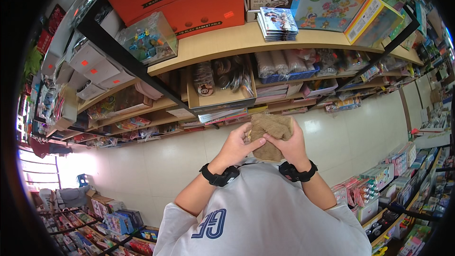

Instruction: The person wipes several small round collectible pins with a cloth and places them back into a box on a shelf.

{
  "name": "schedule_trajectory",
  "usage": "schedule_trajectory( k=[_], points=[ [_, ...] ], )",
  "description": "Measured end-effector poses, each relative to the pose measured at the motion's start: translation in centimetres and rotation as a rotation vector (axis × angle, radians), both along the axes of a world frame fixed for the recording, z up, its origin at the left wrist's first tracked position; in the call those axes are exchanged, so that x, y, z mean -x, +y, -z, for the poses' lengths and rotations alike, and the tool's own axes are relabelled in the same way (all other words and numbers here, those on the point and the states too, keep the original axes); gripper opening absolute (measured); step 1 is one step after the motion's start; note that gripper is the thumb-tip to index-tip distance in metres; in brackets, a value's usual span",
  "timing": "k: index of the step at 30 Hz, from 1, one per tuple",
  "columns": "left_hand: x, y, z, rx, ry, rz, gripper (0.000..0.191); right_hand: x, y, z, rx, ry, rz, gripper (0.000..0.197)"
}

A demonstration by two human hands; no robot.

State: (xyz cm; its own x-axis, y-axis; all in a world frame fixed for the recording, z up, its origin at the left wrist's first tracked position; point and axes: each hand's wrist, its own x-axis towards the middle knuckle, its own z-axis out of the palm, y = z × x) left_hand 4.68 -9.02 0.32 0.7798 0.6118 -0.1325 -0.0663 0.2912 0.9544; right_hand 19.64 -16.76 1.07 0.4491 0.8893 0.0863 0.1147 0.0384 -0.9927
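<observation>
Both hands hold a folded brown cloth (268,137) in front of my chest, in the middle of the head view. My left hand (241,142) grips its left side, the thumb pressed on the front and the fingers partly hidden behind it. On the other side my right hand (293,145) has its thumb on the cloth near the left thumb, with its fingers behind. The cloth looks fuzzy and creased. A black band with a small device sits on each wrist.
Ahead stands a wooden shelf (213,48) with orange boxes (209,10), a clear plastic box (151,39) and a stack of booklets (279,25). An open tray (222,101) is on the level below. More stocked shelves stand behind me at both sides. A person is partly visible far left.
</observation>
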Motion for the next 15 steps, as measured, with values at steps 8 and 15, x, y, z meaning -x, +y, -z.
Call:
schedule_trajectory(
  k=[8,15],
  points=[
    [1.3,0.7,-0.4,0.004,-0.065,-0.116,0.025,-2.6,-0.5,0.4,0.001,0.306,0.020,0.036],
    [0.6,0.8,-0.3,-0.253,0.109,0.036,0.017,-1.4,-1.4,1.6,-0.006,0.579,-0.052,0.043]
  ],
)
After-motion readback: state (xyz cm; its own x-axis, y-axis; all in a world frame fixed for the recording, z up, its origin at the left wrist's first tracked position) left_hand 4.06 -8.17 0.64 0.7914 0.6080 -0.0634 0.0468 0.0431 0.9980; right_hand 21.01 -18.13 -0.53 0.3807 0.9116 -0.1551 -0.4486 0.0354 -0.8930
